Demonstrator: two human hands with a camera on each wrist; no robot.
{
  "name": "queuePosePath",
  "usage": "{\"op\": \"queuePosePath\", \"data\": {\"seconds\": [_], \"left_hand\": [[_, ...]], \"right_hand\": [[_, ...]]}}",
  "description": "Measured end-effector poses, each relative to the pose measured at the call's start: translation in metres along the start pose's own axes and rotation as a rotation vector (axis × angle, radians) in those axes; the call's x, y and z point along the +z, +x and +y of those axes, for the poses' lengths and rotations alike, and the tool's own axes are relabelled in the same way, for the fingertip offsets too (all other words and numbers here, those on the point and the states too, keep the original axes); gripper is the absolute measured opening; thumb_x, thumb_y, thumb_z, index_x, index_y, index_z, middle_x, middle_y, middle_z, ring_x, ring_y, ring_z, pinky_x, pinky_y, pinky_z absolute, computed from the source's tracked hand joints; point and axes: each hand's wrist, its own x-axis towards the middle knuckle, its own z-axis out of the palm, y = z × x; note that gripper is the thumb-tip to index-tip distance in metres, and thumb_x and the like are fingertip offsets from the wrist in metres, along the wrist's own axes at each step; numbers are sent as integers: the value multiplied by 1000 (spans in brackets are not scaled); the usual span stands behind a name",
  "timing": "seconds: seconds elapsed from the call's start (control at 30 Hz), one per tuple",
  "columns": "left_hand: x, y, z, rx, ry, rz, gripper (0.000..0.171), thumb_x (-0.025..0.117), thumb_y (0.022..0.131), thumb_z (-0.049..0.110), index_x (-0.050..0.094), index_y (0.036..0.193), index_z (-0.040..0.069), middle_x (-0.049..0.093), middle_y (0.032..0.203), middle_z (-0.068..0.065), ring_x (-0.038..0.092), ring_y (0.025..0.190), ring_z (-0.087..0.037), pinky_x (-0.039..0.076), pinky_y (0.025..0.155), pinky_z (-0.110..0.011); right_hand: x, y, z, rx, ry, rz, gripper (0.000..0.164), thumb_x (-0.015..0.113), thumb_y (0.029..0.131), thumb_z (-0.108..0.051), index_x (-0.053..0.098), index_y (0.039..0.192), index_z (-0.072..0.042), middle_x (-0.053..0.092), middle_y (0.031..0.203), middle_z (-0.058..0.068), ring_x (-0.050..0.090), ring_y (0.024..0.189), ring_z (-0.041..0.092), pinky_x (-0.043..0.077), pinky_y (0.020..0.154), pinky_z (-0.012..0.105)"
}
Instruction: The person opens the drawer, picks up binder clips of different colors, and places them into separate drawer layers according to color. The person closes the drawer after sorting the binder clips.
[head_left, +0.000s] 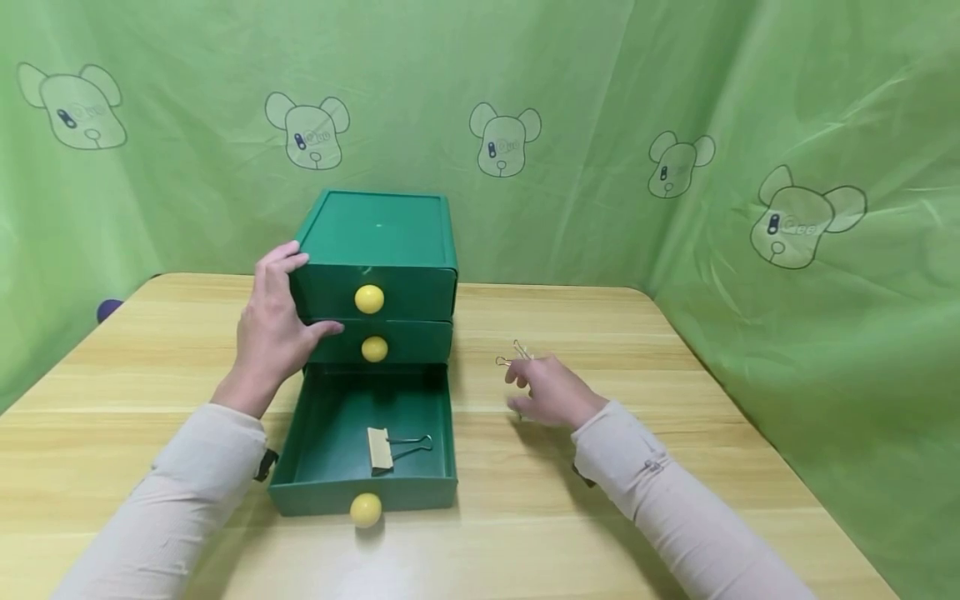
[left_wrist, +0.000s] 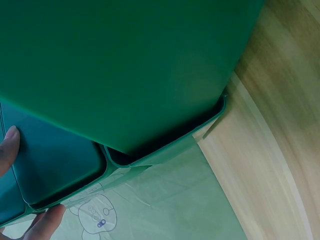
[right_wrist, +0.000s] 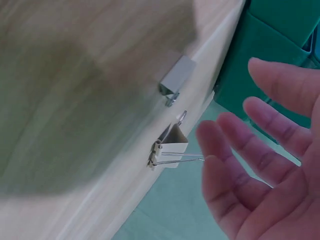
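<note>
A green drawer cabinet with yellow knobs stands on the table, its bottom drawer pulled out. Inside that drawer lies a pale binder clip with wire handles. My left hand rests on the cabinet's left front corner, thumb across the middle drawer's front, fingers extended along the side. To the right of the cabinet, my right hand hovers over two binder clips, its fingers loosely bent and apart. In the right wrist view, one clip stands by the fingertips and another clip lies farther off.
The wooden table runs around the cabinet. Green curtains with cartoon bear heads enclose the back and sides. A round purple object shows at the table's left edge. The open drawer's knob juts toward the front.
</note>
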Motion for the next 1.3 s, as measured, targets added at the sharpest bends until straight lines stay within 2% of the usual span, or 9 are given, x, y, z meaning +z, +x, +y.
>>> {"op": "queuePosePath", "data": {"seconds": [0.2,0.3,0.5,0.67,1.07,1.3], "left_hand": [[0,0,-1,13,-1,6,92,89,64,-1,32,136,2,31,149,-15,42,126,-45,38,98,-62],[0,1,0,11,-3,6,92,89,64,-1,32,136,2,31,149,-15,42,126,-45,38,98,-62],[0,1,-1,3,-1,3,92,89,64,0,31,136,3,31,150,-14,42,126,-45,38,99,-62],[0,2,-1,1,-1,0,93,89,64,0,31,136,3,31,150,-14,42,126,-45,38,99,-62],[0,1,-2,-2,1,-1,93,89,64,0,31,136,3,30,150,-14,42,127,-44,38,99,-62],[0,2,-3,3,7,2,93,89,64,1,31,136,4,31,150,-14,41,128,-43,38,100,-61]], "right_hand": [[4,1,1,58,-35,-75,30,78,80,-14,66,106,-1,66,99,15,63,92,30,53,85,43],[7,1,2,68,-49,-98,28,79,80,-15,67,102,-2,66,96,12,63,89,27,53,84,42],[10,2,6,63,-66,-135,14,78,80,-14,67,85,-7,65,86,6,62,83,21,54,81,40],[12,3,7,54,-69,-140,12,77,81,-10,66,76,-10,61,77,-1,58,74,15,53,75,35],[16,5,12,44,-15,-80,13,76,79,-5,66,75,-12,64,78,-1,59,75,16,54,77,35],[14,7,11,18,35,-2,11,74,80,-3,64,78,-7,66,91,9,54,67,13,52,68,29]]}}
